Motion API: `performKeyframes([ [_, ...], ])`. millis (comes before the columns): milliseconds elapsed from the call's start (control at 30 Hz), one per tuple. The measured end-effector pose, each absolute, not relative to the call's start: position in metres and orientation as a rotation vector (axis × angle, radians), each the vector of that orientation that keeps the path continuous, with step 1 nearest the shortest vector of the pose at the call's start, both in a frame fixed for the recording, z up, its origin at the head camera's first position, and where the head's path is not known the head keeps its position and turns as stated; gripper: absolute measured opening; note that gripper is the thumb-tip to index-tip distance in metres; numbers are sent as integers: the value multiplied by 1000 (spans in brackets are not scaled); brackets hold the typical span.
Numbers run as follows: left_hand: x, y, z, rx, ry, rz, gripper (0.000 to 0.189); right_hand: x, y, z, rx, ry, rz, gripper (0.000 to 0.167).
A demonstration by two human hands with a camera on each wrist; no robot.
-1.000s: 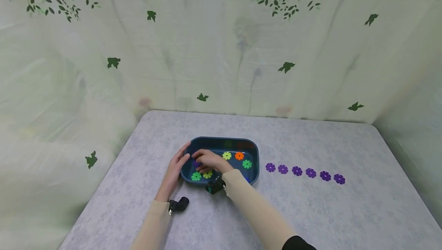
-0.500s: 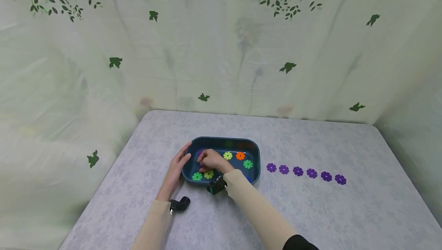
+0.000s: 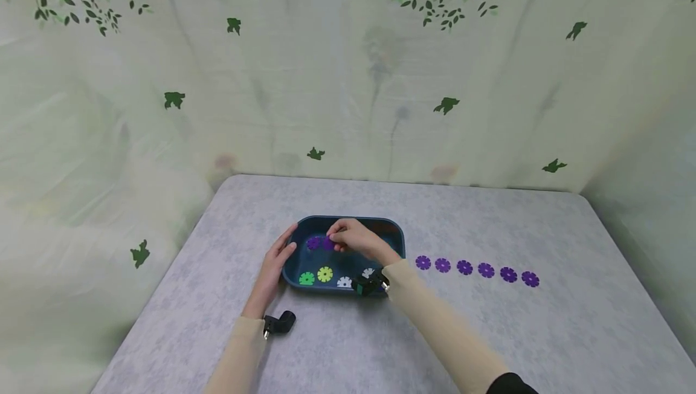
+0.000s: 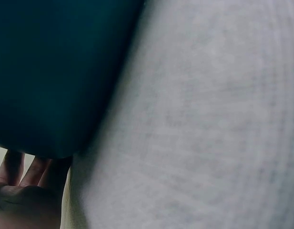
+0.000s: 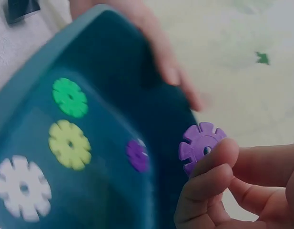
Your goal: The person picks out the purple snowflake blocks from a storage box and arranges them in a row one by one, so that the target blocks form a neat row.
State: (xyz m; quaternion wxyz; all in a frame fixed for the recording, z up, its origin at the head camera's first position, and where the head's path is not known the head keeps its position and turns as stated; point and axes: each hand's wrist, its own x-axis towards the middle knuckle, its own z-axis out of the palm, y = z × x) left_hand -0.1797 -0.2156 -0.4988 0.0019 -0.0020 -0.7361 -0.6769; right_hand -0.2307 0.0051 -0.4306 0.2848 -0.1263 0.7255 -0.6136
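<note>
Between thumb and fingers, my right hand [image 3: 357, 238] pinches a purple notched disc [image 5: 200, 142] over the dark blue tray [image 3: 289, 270]. My left hand [image 3: 273, 267] lies along the tray's left end, its fingers straight against the wall; in the left wrist view those fingers [image 4: 35, 171] show beyond the tray's side. Another purple disc [image 3: 313, 243] lies inside at the left. Nearer the front wall are a green disc [image 3: 307, 278], a yellow disc [image 3: 324, 274] and a white disc [image 5: 24, 188]. My right hand and wrist hide part of the tray's right side.
To the right of the tray, several purple discs [image 3: 486, 270] lie in a row on the grey table [image 3: 467, 333]. A pale curtain [image 3: 348, 110] with leaf prints hangs behind the table. Small black cameras [image 3: 280, 322] sit on my wrists.
My right hand has come up and to the right from the tray's left part, with a purple disc in its fingers. My left hand stays at the tray's left end.
</note>
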Motion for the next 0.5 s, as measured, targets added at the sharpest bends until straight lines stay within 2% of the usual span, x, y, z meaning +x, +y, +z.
performKeyframes([
  [300, -179, -215, -498, -35, -2306, -2116, 49, -233, 70, -414, -383, 1922, -1745, 10],
  [500, -178, -214, -499, -34, -2307, -2116, 49, -233, 120, -414, -383, 1998, -1759, 14],
])
